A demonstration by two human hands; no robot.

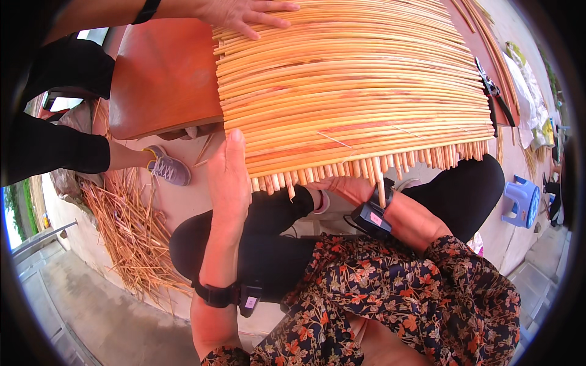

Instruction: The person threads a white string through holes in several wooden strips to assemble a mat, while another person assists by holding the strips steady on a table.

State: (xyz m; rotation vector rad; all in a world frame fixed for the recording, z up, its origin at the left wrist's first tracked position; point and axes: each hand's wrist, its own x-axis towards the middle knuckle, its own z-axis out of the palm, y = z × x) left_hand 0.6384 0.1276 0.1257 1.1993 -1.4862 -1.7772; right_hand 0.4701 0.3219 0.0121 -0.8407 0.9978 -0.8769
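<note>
Golden straw (128,229) lies beside a brown table (162,79) bearing the stalk mat (354,91), whose near edge overhangs. The left hand (229,177) sets its thumb at the mat's left edge, fingers hidden; a co-worker's spread hand (244,13) rests on top. The right hand (345,188) reaches beneath; whether either pinches, one cannot tell. Rightward lies a black-handled tool (492,89).

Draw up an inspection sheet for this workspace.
Surface: smooth reddish-brown table, partly covered.
Job's things: flat mat of golden-yellow stalks, overhanging the near side; short stalk ends project along its near edge.
Clutter: loose pile of brown straw, left; black-handled hand tool by the mat's right edge.
Hands: left hand grips the mat's near-left corner, thumb on top; right hand partly hidden beneath its near edge.
Cables: nothing clearly seen.
Surroundings: another person's hand on the mat's far-left part; blue-and-white plastic stool, right.
</note>
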